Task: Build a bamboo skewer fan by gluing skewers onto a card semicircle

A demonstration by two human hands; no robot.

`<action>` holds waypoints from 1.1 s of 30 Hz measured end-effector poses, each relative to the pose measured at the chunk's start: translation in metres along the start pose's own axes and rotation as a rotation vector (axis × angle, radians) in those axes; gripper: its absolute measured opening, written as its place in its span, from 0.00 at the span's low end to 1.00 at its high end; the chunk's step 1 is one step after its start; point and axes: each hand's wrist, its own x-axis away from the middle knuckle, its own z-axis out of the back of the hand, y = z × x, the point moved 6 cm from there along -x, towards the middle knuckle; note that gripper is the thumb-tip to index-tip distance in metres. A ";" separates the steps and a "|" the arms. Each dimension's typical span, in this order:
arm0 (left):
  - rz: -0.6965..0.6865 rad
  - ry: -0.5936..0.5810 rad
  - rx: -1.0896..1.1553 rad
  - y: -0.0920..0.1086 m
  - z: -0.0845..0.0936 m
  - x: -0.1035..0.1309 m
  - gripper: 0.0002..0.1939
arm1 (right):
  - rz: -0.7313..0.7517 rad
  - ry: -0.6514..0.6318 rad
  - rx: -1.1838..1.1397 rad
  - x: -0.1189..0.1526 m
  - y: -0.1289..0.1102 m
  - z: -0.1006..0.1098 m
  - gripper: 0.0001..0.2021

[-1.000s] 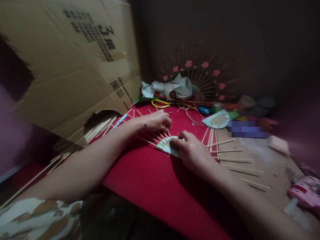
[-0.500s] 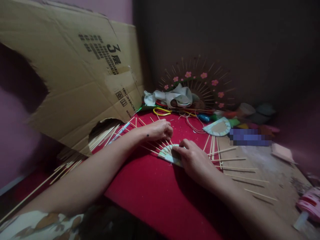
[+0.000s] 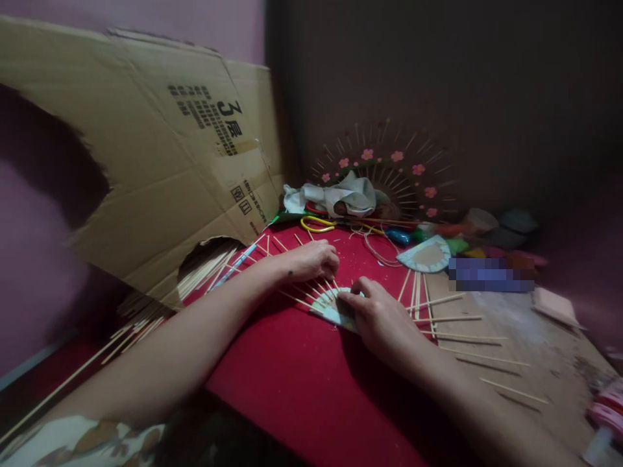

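Note:
A small half-round patterned piece (image 3: 321, 302) lies on the red surface (image 3: 292, 376), with several thin wooden sticks (image 3: 298, 296) fanning out from it to the left and away. My left hand (image 3: 321, 259) is closed in a pinch over the sticks, just beyond the piece; a stick runs down from its fingertips. My right hand (image 3: 377, 311) rests on the right part of the piece, its fingers closed near the stick ends and covering that part. More sticks (image 3: 467, 336) spread out to the right of my right hand.
Cardboard (image 3: 165, 168) with a hole stands at the left, a stick bundle (image 3: 209, 264) by it. Behind are a flowered fan (image 3: 396, 157), white cloth (image 3: 350, 193), yellow-handled scissors (image 3: 316, 226) and another half-round piece (image 3: 428, 254). A pink tool (image 3: 608, 415) lies at right.
The view has shifted slightly, so the scene sits a little lower in it. Both hands keep nearly the same place over the half-round piece.

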 end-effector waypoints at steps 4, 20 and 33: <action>-0.007 0.006 0.001 0.007 0.002 0.003 0.05 | -0.011 -0.003 -0.004 0.001 0.000 -0.001 0.15; 0.015 -0.104 -0.078 0.043 -0.002 0.004 0.09 | -0.019 0.001 -0.036 0.000 0.001 0.000 0.18; -0.014 -0.105 -0.064 0.046 -0.005 0.003 0.08 | -0.020 -0.026 -0.128 0.003 0.001 0.000 0.18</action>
